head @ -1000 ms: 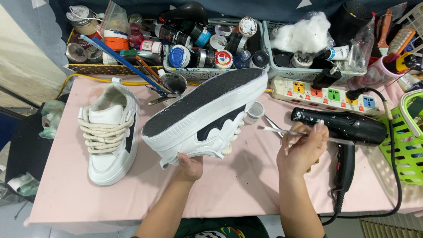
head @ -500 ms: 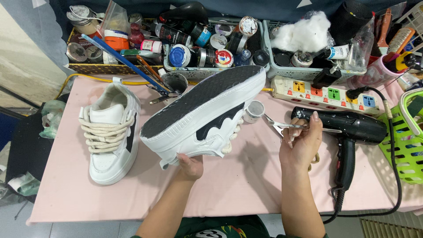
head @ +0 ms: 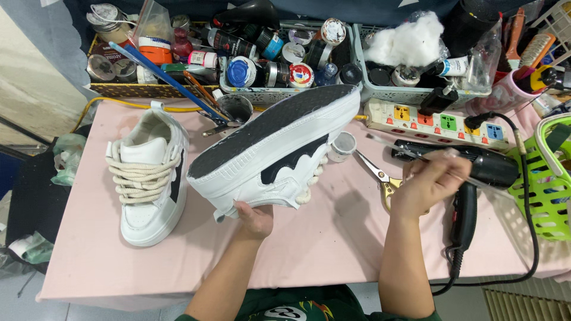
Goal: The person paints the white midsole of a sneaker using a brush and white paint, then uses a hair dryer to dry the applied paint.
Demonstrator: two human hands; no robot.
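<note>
Left hand (head: 254, 219) clamps the white sneaker (head: 279, 148) by its heel, tipped sole-up above the pink tabletop (head: 333, 249). It looks light, stiff-soled, soft-sided. Right hand (head: 429, 181) pinches a thin brush (head: 410, 156).

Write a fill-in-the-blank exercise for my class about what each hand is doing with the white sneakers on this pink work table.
1. The left hand holds the white-and-black leather sneaker tilted so its dark ____ faces up.
2. The right hand holds a thin ____.
3. The second white sneaker stands on the pink ____.
4. Beside the right hand lies a black ____ with a cord.

Missing words: sole; brush; table; hairdryer
</note>
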